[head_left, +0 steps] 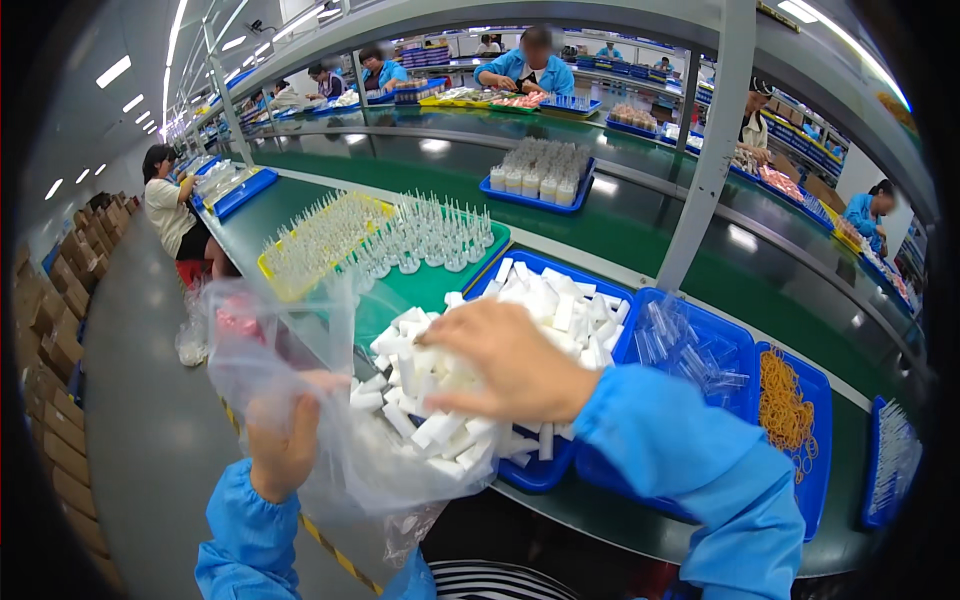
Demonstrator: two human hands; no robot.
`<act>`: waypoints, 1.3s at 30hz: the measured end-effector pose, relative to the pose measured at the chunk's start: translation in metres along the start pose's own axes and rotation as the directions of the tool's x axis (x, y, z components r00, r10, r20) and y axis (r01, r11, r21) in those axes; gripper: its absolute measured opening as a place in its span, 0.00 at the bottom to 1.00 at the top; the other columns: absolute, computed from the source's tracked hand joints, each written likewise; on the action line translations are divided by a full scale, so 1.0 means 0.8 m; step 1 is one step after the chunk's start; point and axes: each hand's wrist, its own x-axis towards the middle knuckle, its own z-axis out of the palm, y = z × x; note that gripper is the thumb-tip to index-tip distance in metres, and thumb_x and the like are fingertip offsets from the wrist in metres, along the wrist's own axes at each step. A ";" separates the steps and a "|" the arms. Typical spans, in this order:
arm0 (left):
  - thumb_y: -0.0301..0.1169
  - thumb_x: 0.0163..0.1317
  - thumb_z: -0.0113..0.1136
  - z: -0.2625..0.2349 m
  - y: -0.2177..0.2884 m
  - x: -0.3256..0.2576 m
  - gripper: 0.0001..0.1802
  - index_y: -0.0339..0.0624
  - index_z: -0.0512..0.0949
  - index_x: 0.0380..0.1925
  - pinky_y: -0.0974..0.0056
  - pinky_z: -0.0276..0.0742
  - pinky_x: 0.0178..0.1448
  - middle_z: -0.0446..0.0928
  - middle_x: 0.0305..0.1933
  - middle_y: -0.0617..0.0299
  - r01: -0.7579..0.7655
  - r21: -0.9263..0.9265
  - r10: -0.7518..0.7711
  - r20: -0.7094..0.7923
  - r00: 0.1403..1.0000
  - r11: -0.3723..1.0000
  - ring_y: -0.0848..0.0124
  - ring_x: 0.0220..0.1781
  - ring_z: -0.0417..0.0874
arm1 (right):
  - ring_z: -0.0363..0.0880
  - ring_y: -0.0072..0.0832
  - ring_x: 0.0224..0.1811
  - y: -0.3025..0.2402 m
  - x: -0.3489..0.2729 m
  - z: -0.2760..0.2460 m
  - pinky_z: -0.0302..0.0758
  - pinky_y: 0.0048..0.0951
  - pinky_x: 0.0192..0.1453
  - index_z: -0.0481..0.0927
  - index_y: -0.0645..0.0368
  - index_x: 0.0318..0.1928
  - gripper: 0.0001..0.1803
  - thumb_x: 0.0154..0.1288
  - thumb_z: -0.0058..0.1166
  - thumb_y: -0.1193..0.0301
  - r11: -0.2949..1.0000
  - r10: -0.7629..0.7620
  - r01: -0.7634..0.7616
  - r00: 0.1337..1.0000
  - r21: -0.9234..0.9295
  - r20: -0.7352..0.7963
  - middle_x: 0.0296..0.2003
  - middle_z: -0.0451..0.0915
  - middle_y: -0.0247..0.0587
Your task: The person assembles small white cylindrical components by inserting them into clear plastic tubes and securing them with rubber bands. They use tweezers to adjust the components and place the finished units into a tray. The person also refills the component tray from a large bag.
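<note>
My left hand (285, 435) is closed on the edge of a clear plastic bag (275, 355), which hangs open toward the right. White foam-like short blocks (445, 435) lie in the bag's mouth and spread back over a blue tray (545, 475). Over this heap, my right hand (515, 360) has its fingers and thumb curled around several of the white blocks. Its palm faces the bag, and part of what it grips is hidden under the fingers. Some of the pieces near the fingertips are smeared by motion.
Beyond the heap stand a yellow tray (272, 275) and a green tray (497, 240) with upright clear pieces. At right, blue trays hold clear tubes (690, 345) and rubber bands (785, 405). A metal post (705, 165) rises behind them. Several co-workers sit at farther benches.
</note>
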 end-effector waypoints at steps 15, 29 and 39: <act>0.46 0.75 0.41 -0.027 -0.040 -0.037 0.17 0.47 0.67 0.34 0.51 0.71 0.62 0.67 0.24 0.64 0.090 -0.610 -0.300 -0.250 0.921 0.787 0.67 0.33 0.75 | 0.70 0.40 0.65 0.031 -0.065 0.012 0.61 0.48 0.71 0.82 0.50 0.45 0.13 0.64 0.61 0.59 0.987 -0.007 0.021 0.996 -0.158 0.094 0.52 0.78 0.37; 0.43 0.72 0.44 0.003 0.001 0.020 0.15 0.47 0.65 0.28 0.62 0.69 0.46 0.63 0.17 0.66 0.003 -0.640 -0.337 -0.400 0.852 0.769 0.72 0.23 0.67 | 0.69 0.45 0.65 0.017 -0.026 0.019 0.62 0.48 0.69 0.80 0.53 0.52 0.23 0.61 0.65 0.56 0.999 0.027 -0.026 0.999 -0.036 0.022 0.56 0.77 0.44; 0.39 0.76 0.48 -0.014 -0.030 -0.029 0.16 0.42 0.71 0.29 0.69 0.65 0.24 0.70 0.19 0.63 0.093 -0.479 -0.324 -0.427 0.844 0.873 0.76 0.19 0.68 | 0.70 0.38 0.63 0.003 0.000 0.077 0.59 0.51 0.75 0.81 0.53 0.46 0.19 0.55 0.64 0.60 0.976 0.019 0.059 0.936 -0.209 0.351 0.51 0.77 0.40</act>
